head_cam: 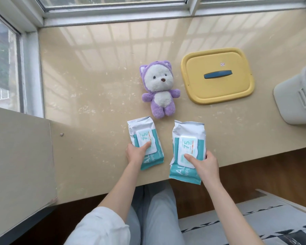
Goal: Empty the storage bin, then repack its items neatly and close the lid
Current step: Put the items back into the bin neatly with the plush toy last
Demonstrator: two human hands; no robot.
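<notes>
Two white-and-teal packs of wipes lie near the front edge of the beige sill. My left hand [137, 152] grips the left pack [142, 131], thumb on its label. My right hand [204, 165] grips the right pack [188, 137], whose near end juts past the sill's edge. A purple-and-white plush bear [160, 91] lies face up just beyond the packs. The yellow lid [217, 76] with a blue handle lies flat to the bear's right. The grey storage bin [297, 96] is at the far right, partly cut off by the frame.
The sill [95, 85] runs along window frames at the back and left. A beige ledge [19, 156] stands at the left front. Below the sill's edge are my legs, a dark floor and a patterned rug [254, 225].
</notes>
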